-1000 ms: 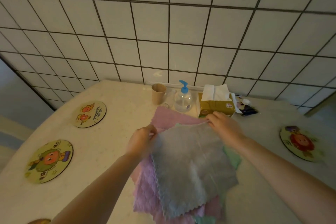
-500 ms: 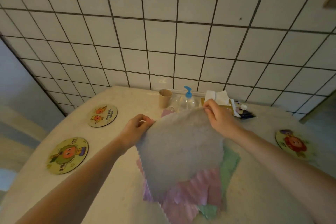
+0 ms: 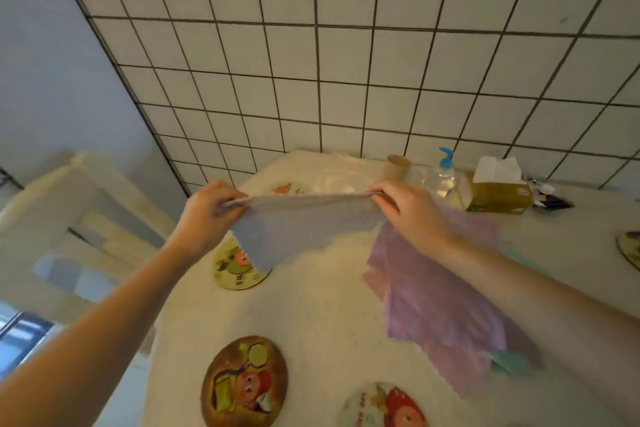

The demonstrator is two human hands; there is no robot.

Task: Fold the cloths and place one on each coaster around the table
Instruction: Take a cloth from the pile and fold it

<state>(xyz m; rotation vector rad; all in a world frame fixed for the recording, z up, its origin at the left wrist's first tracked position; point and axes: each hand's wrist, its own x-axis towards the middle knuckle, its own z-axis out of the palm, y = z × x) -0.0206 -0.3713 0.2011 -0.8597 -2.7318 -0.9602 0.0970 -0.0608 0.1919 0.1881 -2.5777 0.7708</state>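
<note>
My left hand and my right hand each pinch a top corner of a grey cloth, which hangs stretched between them above the table. Behind its lower edge lies a round cartoon coaster. Another coaster peeks out beyond the cloth's top edge. Two more coasters sit near me, a brown one and a white and red one. A further coaster lies at the right edge. A stack of pink cloths with a green cloth under it lies below my right forearm.
Along the tiled wall stand a paper cup, a pump bottle and a yellow tissue box. The pale table drops off on the left towards a chair or bench.
Both hands lifted the grey cloth off the pink stack and carried it left over the coasters. My view swung left and down, bringing the near coasters into sight.
</note>
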